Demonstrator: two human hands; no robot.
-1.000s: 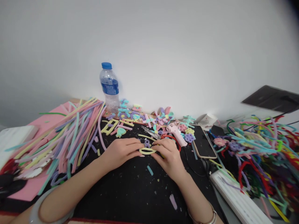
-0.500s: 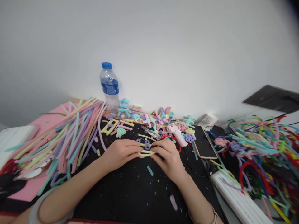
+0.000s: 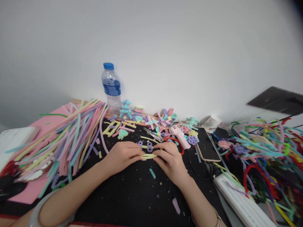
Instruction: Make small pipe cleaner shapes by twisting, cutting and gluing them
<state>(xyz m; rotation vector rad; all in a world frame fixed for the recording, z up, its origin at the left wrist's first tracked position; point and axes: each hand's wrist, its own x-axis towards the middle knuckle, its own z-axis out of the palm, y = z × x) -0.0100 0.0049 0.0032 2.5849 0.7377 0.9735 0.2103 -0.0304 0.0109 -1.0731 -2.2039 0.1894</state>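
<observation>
My left hand [image 3: 126, 156] and my right hand [image 3: 170, 160] pinch the two ends of a short yellow pipe cleaner piece [image 3: 148, 156], which looks doubled into two strands lying close together. Its ends are hidden under my fingers. Just beyond it on the black mat [image 3: 123, 195] are two purple figure-eight shapes [image 3: 149, 146] with a yellow strip by them. Another yellow strip [image 3: 151, 139] lies farther back. Behind my right hand are the scissors [image 3: 155, 135] with red handles and a pink glue gun [image 3: 180, 137].
Loose pastel pipe cleaners [image 3: 78, 132] are heaped on the left. A water bottle [image 3: 111, 88] stands by the wall, beside several finished pipe cleaner shapes [image 3: 165, 117]. On the right lie a phone [image 3: 208, 145], a white power strip [image 3: 241, 200] and a tangled coloured pile [image 3: 260, 151].
The two yellow strands between my hands have come closer together; the gap between them has narrowed. Both hands stay in nearly the same place.
</observation>
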